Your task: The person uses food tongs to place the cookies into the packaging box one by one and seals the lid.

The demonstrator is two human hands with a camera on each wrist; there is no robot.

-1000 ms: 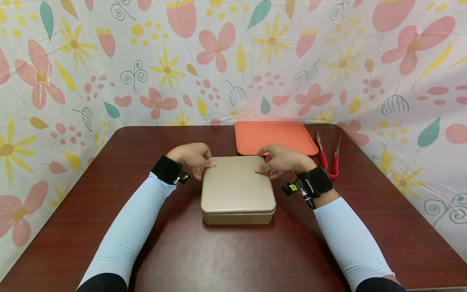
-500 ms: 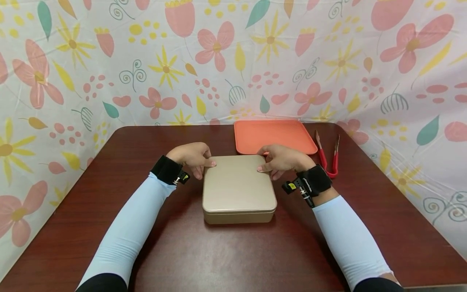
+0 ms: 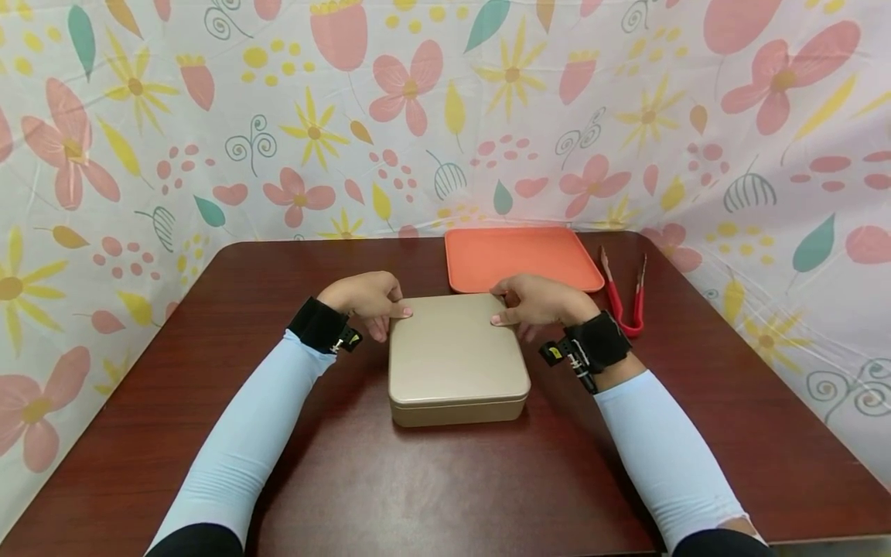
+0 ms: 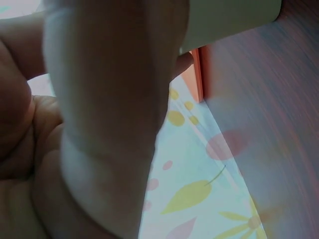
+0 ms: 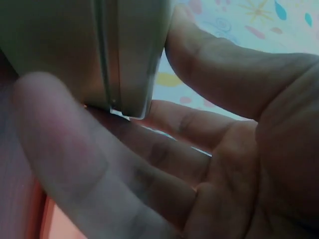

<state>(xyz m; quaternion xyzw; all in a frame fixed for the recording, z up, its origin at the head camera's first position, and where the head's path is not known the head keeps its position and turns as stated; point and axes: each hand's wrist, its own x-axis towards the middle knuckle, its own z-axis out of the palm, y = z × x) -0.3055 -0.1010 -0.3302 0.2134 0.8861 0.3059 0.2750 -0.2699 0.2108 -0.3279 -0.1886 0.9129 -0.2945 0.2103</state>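
Observation:
A gold-beige rectangular tin box (image 3: 459, 352) sits on the table with its lid on; a seam runs along its front side. At its far left corner, my left hand (image 3: 365, 302) holds it, thumb on the lid's edge and fingers bent down beside it. My right hand (image 3: 539, 304) grips the far right corner, thumb on top and index finger at the back edge. In the right wrist view the thumb and fingers lie around the corner of the tin box (image 5: 134, 55). The left wrist view shows mostly blurred fingers (image 4: 109, 99) beside the box's side.
An orange tray (image 3: 522, 255) lies behind the box, close to its far right corner. Right of the tray are red-handled pliers or tongs (image 3: 635, 305) with spread handles. A floral cloth (image 3: 278, 116) hangs behind the dark wooden table (image 3: 313, 480).
The tin box has shifted slightly to the right and turned a little, its front right corner now farther back. Both hands stay at its far corners, almost unmoved.

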